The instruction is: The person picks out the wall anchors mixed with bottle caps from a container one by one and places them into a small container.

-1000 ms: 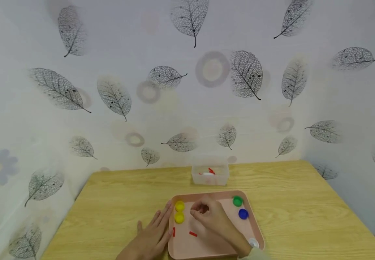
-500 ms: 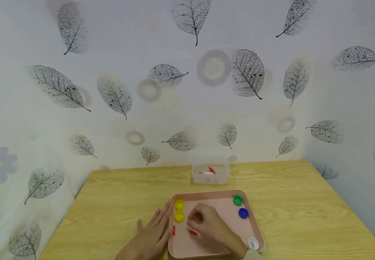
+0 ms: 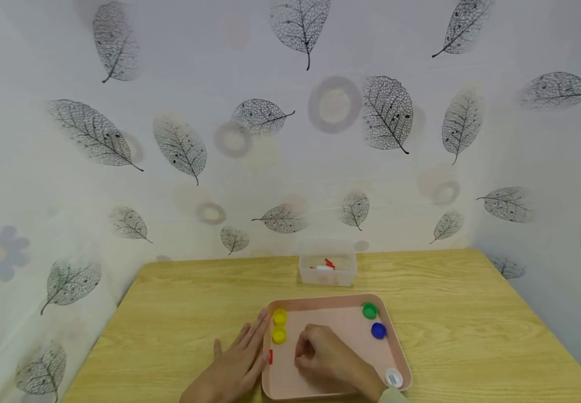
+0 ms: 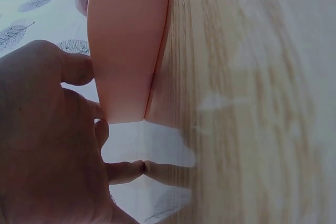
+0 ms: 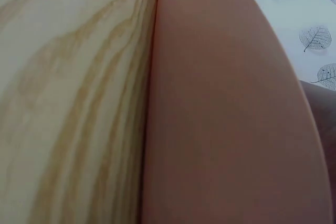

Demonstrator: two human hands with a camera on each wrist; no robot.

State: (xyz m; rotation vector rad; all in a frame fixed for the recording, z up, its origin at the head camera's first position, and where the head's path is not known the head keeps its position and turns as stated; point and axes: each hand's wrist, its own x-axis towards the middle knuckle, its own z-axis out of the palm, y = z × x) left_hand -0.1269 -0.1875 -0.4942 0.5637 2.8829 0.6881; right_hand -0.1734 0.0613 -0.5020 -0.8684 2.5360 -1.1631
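Observation:
My left hand (image 3: 235, 366) lies with straight fingers along the left rim of a pink tray (image 3: 336, 389); in the left wrist view its fingertips touch the tray's outer wall. A short red stick (image 3: 271, 356) lies inside the tray beside that hand. Over the tray's middle, my right hand (image 3: 323, 352) has curled fingers, thumb and forefinger pinching low where a second red stick lay; that stick is now hidden by them. Two yellow round caps (image 3: 279, 326) sit at the tray's left. The right wrist view shows only the tray's outer wall (image 5: 226, 103) and wood.
At the tray's right side are a green cap (image 3: 370, 310), a blue cap (image 3: 378, 331) and a white round piece (image 3: 393, 378). Behind the tray, a translucent box (image 3: 327, 276) holds several red sticks and a white piece. The wooden table (image 3: 195, 302) meets leaf-patterned cloth at the back.
My right hand has come down toward the near side of the tray, over the second red stick, which was visible before and is now covered. The left hand has stayed in place.

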